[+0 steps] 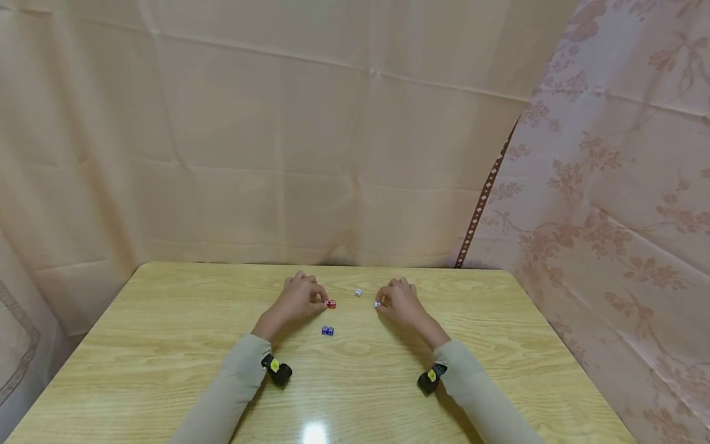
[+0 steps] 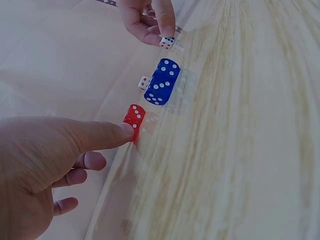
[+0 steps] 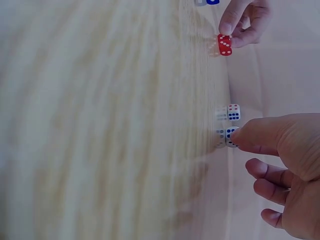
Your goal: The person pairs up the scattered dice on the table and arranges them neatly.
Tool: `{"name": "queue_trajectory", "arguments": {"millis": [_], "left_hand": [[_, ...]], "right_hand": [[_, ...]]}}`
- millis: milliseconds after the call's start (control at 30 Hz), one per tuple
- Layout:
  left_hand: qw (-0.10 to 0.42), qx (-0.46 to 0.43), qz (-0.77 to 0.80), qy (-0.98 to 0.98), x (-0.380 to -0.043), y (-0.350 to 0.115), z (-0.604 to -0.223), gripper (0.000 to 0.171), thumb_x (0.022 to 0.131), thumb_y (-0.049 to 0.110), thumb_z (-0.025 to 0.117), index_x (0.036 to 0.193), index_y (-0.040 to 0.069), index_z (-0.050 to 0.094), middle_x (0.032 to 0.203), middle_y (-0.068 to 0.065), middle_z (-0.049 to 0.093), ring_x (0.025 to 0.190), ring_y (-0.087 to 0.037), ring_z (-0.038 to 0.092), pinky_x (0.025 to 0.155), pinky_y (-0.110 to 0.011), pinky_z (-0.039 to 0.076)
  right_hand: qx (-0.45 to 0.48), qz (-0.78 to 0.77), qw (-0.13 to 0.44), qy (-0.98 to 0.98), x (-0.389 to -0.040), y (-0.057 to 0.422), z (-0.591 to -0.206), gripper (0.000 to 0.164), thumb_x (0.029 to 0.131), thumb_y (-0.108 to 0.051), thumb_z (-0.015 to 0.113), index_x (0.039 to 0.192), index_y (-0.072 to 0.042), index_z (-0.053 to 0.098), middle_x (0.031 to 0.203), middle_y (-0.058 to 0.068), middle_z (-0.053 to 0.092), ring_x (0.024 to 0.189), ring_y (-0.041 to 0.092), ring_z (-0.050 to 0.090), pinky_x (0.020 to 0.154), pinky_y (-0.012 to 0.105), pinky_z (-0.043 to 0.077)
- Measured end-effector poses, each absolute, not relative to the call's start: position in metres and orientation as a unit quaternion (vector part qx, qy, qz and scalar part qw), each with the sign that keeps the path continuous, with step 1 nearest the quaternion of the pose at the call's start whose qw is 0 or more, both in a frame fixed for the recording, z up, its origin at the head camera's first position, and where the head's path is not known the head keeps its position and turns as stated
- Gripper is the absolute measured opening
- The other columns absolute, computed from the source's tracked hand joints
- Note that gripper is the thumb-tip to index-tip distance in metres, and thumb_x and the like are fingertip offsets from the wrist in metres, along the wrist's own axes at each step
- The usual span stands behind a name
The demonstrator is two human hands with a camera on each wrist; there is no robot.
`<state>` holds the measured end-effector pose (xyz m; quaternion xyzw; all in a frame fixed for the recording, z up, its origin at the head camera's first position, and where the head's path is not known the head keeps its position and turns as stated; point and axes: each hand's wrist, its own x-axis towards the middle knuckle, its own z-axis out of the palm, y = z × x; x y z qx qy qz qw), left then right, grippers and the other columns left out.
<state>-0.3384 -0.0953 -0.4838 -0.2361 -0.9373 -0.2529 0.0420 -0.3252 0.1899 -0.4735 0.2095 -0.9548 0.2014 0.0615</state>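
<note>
Plain pale sleeves, black wrist cameras, both nearer than blue dice. Bench under blue dice: glossy, streaky wood grain. Blue dice: shiny, rounded corners, white pips, side by side. Left hand beyond blue dice, leftward; grip narrow, pinching red dice, which sit directly beyond blue dice. Right hand beyond blue dice, rightward; grip pinching white die. Loose cube, white with coloured pips, farther beyond blue dice, right. Behind: creased beige cloth.
</note>
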Motion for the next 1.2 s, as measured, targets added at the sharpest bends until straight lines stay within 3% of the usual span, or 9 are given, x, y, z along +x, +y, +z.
{"name": "queue_trajectory", "arguments": {"millis": [1200], "left_hand": [[0.052, -0.246, -0.236, -0.939, -0.337, -0.094, -0.482, 0.01, 0.086, 0.026, 0.082, 0.096, 0.023, 0.079, 0.085, 0.004, 0.056, 0.09, -0.016, 0.042, 0.088, -0.042, 0.032]], "right_hand": [[0.22, 0.189, 0.066, -0.955, -0.31, 0.195, -0.469, 0.008, 0.085, -0.012, 0.082, 0.085, -0.013, 0.075, 0.084, 0.002, 0.059, 0.082, 0.017, 0.041, 0.077, 0.037, 0.027]]}}
